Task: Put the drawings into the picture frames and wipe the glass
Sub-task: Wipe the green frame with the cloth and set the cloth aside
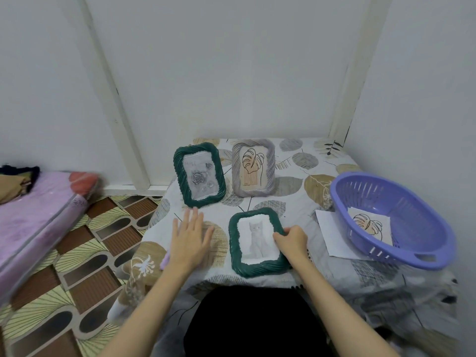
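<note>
Right at the front edge of the bench (304,202), the green frame with the cat drawing (257,240) lies flat, glass up, probably because that's the easiest way to wipe it or check the paper sits straight. The right hand (292,240) has its fingers curled over the frame's right edge, so that grip is pinning it in place. The left hand (190,238) hovers flat and spread over the cloth just left of the frame, holding nothing; my guess is it's going for the bit of lilac cloth (164,261) peeking out under the wrist, though I can't tell what that is for sure.

Further back, the green frame with the rose (199,173) and the grey frame with the leaf print (253,168) stand propped up, looking filled already. Over on the right, the purple basket (401,256) holds another leaf drawing (371,225), sitting partly on a white sheet (332,235).
</note>
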